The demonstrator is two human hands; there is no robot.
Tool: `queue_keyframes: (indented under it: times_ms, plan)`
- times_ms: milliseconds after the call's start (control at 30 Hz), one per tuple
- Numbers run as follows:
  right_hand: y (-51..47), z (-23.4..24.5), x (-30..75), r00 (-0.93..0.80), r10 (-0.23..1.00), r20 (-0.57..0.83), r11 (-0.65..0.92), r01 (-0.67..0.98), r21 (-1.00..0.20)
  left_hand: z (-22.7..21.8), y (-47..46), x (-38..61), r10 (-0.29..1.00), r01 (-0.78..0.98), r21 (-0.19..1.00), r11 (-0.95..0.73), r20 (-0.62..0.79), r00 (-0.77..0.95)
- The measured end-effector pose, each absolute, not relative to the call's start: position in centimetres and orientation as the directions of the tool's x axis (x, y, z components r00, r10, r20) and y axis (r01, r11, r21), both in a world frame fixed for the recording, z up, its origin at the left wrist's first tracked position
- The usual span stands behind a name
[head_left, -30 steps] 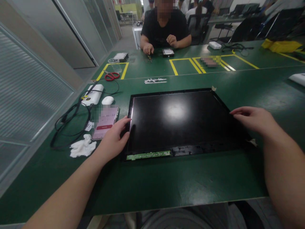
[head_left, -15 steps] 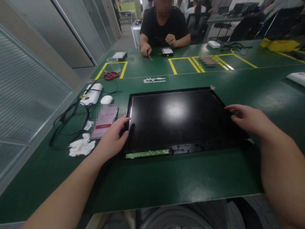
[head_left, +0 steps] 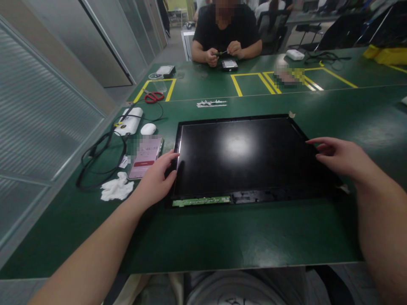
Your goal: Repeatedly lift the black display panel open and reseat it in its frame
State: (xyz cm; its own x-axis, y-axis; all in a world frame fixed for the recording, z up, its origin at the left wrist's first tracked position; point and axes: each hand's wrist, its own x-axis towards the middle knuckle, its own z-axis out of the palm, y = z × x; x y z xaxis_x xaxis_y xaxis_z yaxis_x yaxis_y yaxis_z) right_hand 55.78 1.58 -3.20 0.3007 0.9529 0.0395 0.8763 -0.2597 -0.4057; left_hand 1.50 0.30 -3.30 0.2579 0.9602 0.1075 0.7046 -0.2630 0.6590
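Observation:
A large black display panel (head_left: pixel 241 156) lies flat on the green table (head_left: pixel 222 237), with a green circuit strip (head_left: pixel 201 201) along its near edge. My left hand (head_left: pixel 155 181) grips the panel's left edge, thumb on top of the glass and fingers curled at the rim. My right hand (head_left: pixel 341 158) holds the panel's right edge, index finger stretched out over it and the other fingers bent. A phone (head_left: pixel 145 157) with a lit screen lies just left of my left hand.
Left of the panel are a crumpled white cloth (head_left: pixel 117 191), a looped black cable (head_left: pixel 98 161), a white mouse (head_left: pixel 148 128), a white box (head_left: pixel 129 121) and red scissors (head_left: pixel 154 97). A person in black (head_left: pixel 226 31) works on a small device (head_left: pixel 229 65) across the table.
My hands stay on the panel's two edges; the right fingers shifted slightly. The person opposite has brought both hands together above the table. The view has moved a little.

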Motion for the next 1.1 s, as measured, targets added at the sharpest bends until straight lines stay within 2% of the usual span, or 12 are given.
queue_keyframes:
  times_ms: [200, 367, 600, 800, 1100]
  plan:
    - [1.5, -2.8, 55.4, 0.322, 0.947, 0.018, -0.276, 0.84, -0.467, -3.4, 0.3, 1.4, 0.962, 0.703, 0.664, -0.255, 0.104, 0.251]
    - [1.3, -2.2, 54.7, 0.356, 0.934, -0.012, -0.322, 0.831, -0.454, -3.5, 0.3, 1.4, 0.962, 0.705, 0.66, -0.258, 0.105, 0.254]
    - [1.4, -2.7, 55.1, 0.339, 0.94, 0.049, -0.285, 0.854, -0.435, -3.4, 0.3, 1.5, 0.961, 0.704, 0.66, -0.261, 0.109, 0.254]
    - [1.3, -2.2, 54.7, 0.362, 0.932, -0.004, -0.324, 0.827, -0.459, -3.3, 0.3, 1.5, 0.961, 0.706, 0.659, -0.26, 0.105, 0.256]
    - [1.2, -1.7, 54.2, 0.364, 0.931, -0.003, -0.33, 0.84, -0.431, -3.4, 0.3, 1.4, 0.961, 0.705, 0.66, -0.259, 0.104, 0.255]
